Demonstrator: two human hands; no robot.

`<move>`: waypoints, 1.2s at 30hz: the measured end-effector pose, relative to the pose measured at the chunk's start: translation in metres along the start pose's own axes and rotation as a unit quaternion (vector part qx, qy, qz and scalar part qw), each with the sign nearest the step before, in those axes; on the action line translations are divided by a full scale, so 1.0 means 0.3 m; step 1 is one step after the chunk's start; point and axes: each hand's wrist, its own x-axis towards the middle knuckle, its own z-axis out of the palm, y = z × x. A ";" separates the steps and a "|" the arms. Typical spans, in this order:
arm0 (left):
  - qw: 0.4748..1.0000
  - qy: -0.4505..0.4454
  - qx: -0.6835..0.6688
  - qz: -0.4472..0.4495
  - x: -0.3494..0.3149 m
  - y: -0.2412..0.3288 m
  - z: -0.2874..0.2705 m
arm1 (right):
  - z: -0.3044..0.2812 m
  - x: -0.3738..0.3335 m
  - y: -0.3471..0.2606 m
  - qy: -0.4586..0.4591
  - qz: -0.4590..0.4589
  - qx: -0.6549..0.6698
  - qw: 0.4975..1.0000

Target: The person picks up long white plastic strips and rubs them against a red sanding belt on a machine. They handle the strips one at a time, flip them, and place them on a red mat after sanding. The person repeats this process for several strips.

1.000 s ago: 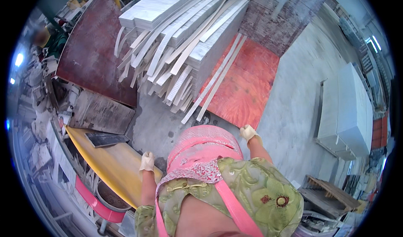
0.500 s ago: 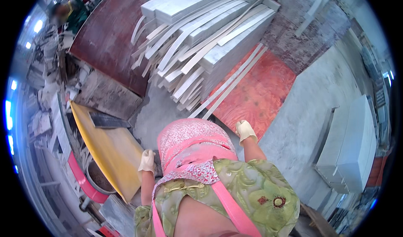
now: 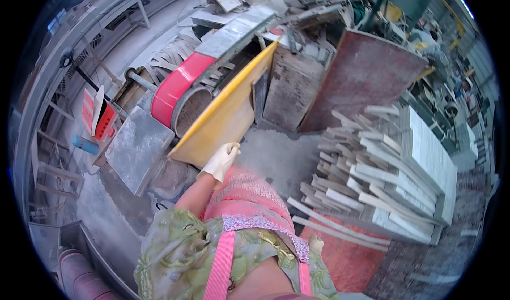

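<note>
My left hand (image 3: 223, 162), in a pale cream glove, is held in front of my body with its fingers curled into a loose fist. Nothing shows in it. Closest to it is a yellow panel (image 3: 226, 122), slanting beside a machine with a red band (image 3: 178, 87) around its rounded end. My right hand (image 3: 315, 245) barely shows past the apron's right edge, and its fingers are mostly hidden. Near that hand, two long pale strips (image 3: 340, 230) lie across a reddish board (image 3: 345, 257).
A large stack of pale curved slats (image 3: 372, 178) stands at the right. Behind it leans a dark red board (image 3: 364, 77). A grey flat-topped block (image 3: 139, 146) and a red box (image 3: 103, 120) are at the left. Grey dusty floor (image 3: 281, 148) lies ahead.
My view has swung left, so the slat stack now sits at the right and the red-banded machine is nearer the middle. My left hand has come up in front; my right hand is mostly hidden.
</note>
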 end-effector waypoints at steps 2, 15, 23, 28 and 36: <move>0.998 0.036 -0.025 0.040 0.048 0.114 -0.047 | 0.057 0.027 -0.184 0.014 -0.018 -0.036 0.999; 0.804 0.403 0.417 0.134 0.840 0.154 -0.683 | 0.878 0.116 -1.753 -0.134 -0.254 -0.053 0.956; 0.817 0.368 0.430 0.113 0.846 0.091 -0.690 | 1.685 0.061 -2.289 -0.137 -0.656 -0.213 0.711; 0.835 0.356 0.402 0.119 0.814 0.138 -0.707 | 1.972 0.055 -2.265 -0.072 -0.708 -0.388 0.585; 0.920 0.384 -0.007 0.082 0.946 0.245 -0.743 | 1.970 0.074 -2.407 -0.237 -0.727 -0.329 0.554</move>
